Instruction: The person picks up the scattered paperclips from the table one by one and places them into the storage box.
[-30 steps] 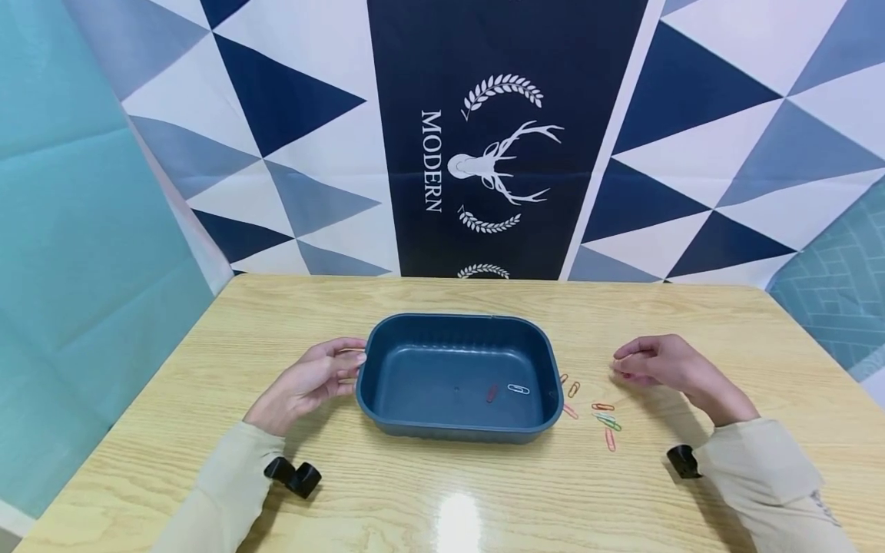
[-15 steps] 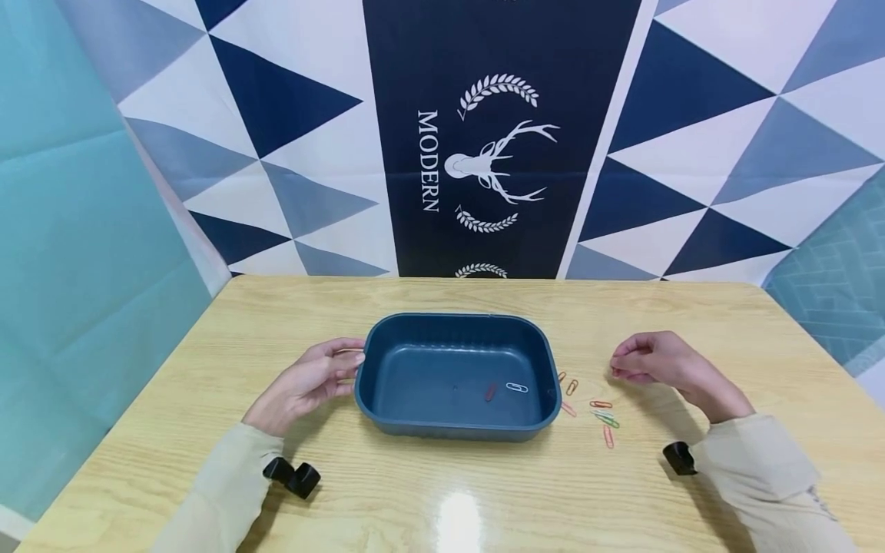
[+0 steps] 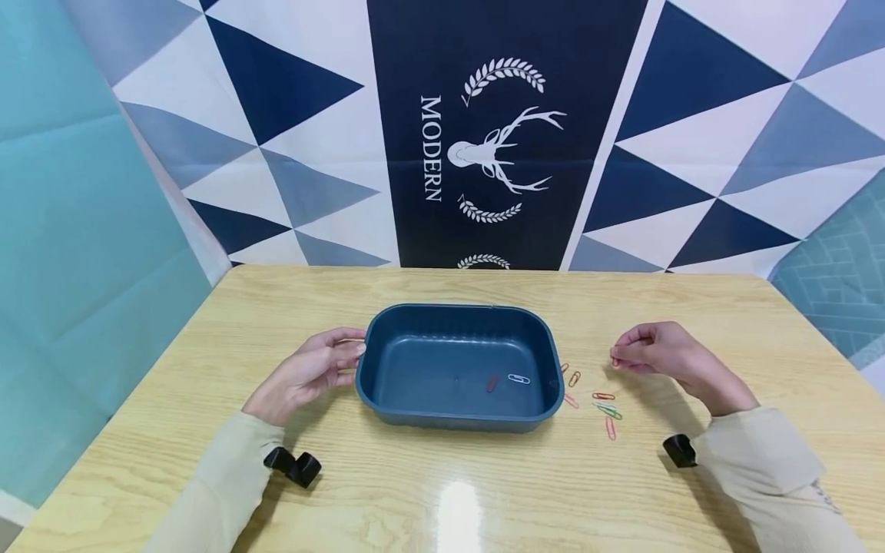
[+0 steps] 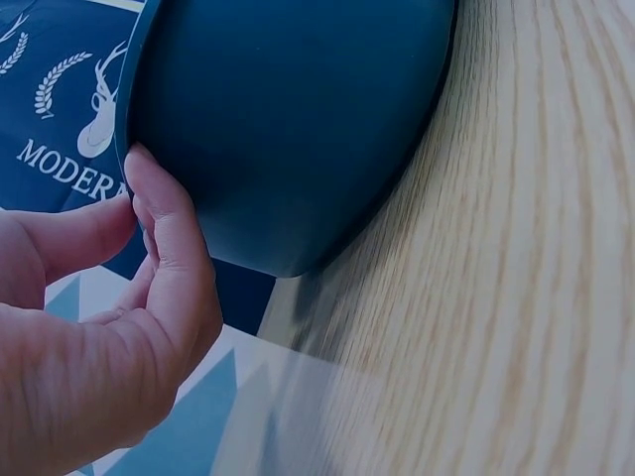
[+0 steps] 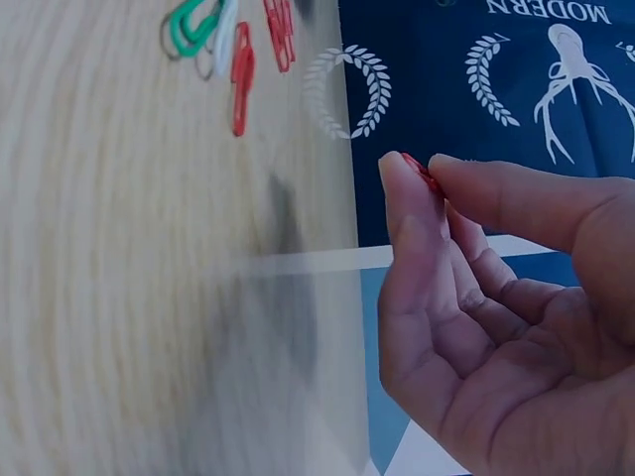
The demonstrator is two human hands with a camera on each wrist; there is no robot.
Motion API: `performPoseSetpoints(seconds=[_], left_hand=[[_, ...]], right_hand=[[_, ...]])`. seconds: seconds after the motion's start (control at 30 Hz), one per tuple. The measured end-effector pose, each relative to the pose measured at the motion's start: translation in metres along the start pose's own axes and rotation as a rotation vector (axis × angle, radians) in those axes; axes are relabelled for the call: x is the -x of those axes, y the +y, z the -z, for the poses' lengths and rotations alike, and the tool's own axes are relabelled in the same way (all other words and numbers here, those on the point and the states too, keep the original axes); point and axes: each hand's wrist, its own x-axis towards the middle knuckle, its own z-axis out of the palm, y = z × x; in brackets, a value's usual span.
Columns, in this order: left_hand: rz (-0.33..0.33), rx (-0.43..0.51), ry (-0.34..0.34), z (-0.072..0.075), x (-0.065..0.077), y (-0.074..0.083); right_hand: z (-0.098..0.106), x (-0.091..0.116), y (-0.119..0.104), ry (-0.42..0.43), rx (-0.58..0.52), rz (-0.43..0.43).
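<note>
Right hand [image 3: 664, 357] is pinching a red paper clip [image 5: 422, 171] between thumb and forefinger, lifted off the wood, well to the right of the blue tray [image 3: 459, 415]. Carrying it well probably means keeping that pinch light but firm, since only a sliver of clip is showing, and releasing low over the tray's floor, where a red clip [image 3: 492, 382] and a white clip [image 3: 518, 379] are lying. Left hand [image 3: 307, 374] is curling its fingers against the tray's left rim, steadying it. Loose clips [image 3: 607, 409] are lying scattered just right of the tray on the table [image 3: 442, 491].
</note>
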Motion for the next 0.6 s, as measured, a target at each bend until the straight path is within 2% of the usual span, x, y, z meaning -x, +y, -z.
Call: performPoseSetpoints(seconds=[0.4,0.6], left_hand=[[-0.006,-0.011,0.007,0.000,0.002,-0.002],[-0.004,-0.021,0.008,0.000,0.001,-0.001]], right_hand=[[0.001,0.005,-0.007,0.091,0.070,0.043],[-0.002,0.008,-0.015,0.111,0.040,0.051]])
